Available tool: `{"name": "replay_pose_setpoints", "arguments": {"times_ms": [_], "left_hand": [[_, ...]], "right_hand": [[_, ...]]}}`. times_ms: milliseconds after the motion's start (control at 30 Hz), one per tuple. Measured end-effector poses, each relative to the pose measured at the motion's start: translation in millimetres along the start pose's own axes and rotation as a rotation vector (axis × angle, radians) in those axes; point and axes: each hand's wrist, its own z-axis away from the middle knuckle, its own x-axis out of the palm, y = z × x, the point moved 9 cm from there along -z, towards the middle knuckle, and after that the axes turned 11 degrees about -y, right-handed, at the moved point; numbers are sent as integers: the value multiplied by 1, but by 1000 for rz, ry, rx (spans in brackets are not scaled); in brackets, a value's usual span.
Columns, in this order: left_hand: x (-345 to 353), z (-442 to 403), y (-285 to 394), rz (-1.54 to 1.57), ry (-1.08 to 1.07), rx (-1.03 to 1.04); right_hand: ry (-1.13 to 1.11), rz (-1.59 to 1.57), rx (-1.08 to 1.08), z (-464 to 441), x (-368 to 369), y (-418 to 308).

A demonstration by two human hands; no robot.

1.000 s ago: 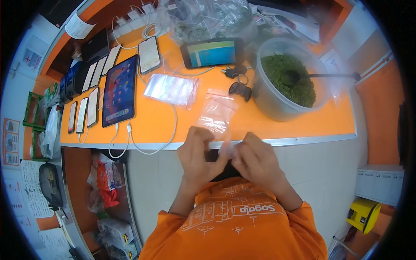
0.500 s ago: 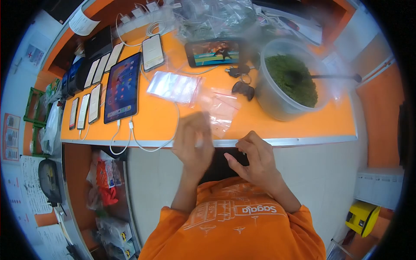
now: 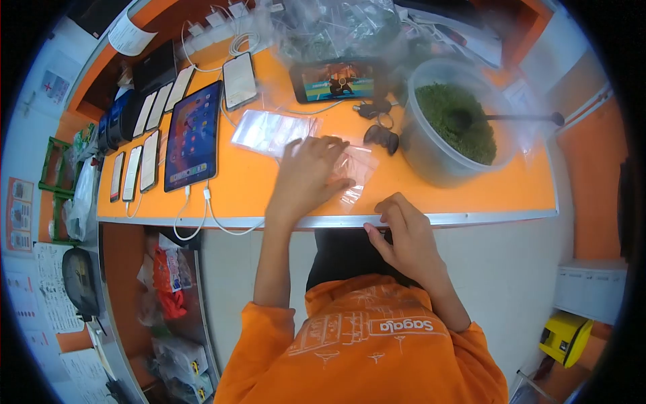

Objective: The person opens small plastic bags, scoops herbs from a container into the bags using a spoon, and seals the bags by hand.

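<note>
My left hand (image 3: 306, 176) reaches over the orange table with its fingers apart. Its fingertips are over the edge of some small clear zip bags (image 3: 361, 163) with red-lined tops; whether they touch is hard to tell. A thicker stack of clear zip bags (image 3: 259, 132) lies just behind that hand. My right hand (image 3: 405, 232) rests by the table's front edge, fingers bent, the thumb apart from them, and no object shows in it. To its upper right stands a translucent plastic tub (image 3: 431, 158) of fine green material (image 3: 474, 145), with a dark long-handled spoon (image 3: 521, 118) in it.
A tablet (image 3: 193, 138) and several phones (image 3: 149, 160) lie at the left with white charging cables (image 3: 207, 195). Behind are a phone playing video (image 3: 336, 82), keys (image 3: 371, 109), a small black gamepad-shaped fob (image 3: 381, 139) and filled clear bags (image 3: 343, 34).
My left hand has moved forward from the table's front edge, and its fingers have spread over the zip bags. My right hand has shifted only slightly.
</note>
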Motion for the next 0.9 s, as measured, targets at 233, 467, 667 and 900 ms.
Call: {"name": "replay_pose_setpoints", "arguments": {"times_ms": [233,467,667,900], "left_hand": [[18,-1,-26,126,56,-201],[-9,46,-1,951,200,-42],[8,70,8,1315,227,-107],[-48,104,29,624,751,-156]], "right_hand": [[28,-39,8,0,-4,7],[156,-477,152,1,-15,24],[30,-583,-129,-6,-7,4],[19,-505,25,0,-8,8]]}}
